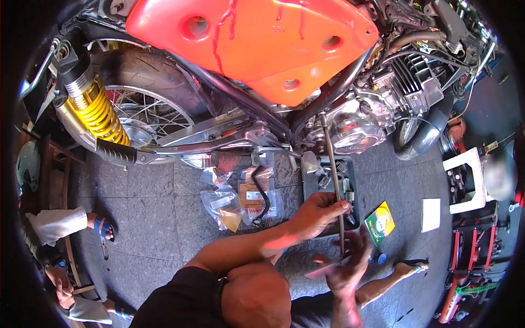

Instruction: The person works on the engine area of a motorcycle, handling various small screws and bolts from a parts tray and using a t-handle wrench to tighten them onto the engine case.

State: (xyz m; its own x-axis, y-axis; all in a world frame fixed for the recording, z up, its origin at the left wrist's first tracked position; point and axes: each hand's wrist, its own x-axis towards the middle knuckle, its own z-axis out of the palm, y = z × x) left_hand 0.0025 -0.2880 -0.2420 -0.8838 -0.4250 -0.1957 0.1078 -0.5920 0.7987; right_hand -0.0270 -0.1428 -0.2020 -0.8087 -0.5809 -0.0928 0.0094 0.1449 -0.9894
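A long, thin metal wrench shaft (pixel 331 158) runs from the lower side of the engine (pixel 355 128) down toward me, its far end against the engine casing. Around the middle of that shaft, the thumb and fingers of my left hand (pixel 320 213) are closed. My right hand (pixel 349 265) is at the shaft's near end, smeared by motion, so its fingers and grip are unclear. Under the shaft lies a grey tray (pixel 307 191) with metal parts in it. Above hangs the motorcycle's orange-red side panel (pixel 262 44).
Plastic bags (pixel 221 202) and a black bent lever (pixel 261 191) lie left of the tray. On its right are a green-and-yellow packet (pixel 380 221), a blue cap (pixel 381 258) and a white sheet (pixel 431 215). Another person's leg (pixel 57 225) is at far left; a white stool (pixel 465 158) stands right.
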